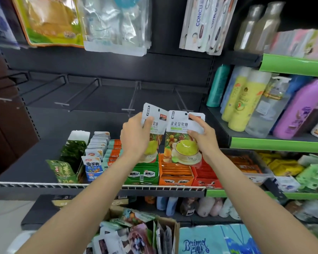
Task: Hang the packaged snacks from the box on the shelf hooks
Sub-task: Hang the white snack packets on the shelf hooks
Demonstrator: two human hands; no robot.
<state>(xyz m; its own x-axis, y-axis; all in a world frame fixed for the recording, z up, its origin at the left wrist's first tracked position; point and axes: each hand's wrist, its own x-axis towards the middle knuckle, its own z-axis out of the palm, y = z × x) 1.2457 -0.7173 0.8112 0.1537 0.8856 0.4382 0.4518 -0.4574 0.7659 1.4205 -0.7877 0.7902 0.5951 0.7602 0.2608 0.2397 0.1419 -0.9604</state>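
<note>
My left hand [135,136] grips one white snack packet [155,116] with a fruit picture, thumb on its front. Beside it, my right hand [203,138] pinches a second matching snack packet [178,136] near its top corner. Both packets are held upright, side by side, just below and in front of the bare black shelf hooks [131,99]. The packets' hang holes sit a little under the hook tips. At the bottom of the view the cardboard box [170,228] holds several more packets.
Bagged goods hang from the upper hooks [116,24]. Snack display cartons [175,173] line the wire-edged shelf below my hands. Bottles [244,101] fill green-edged shelves at right. A blue bag [215,241] lies by the box.
</note>
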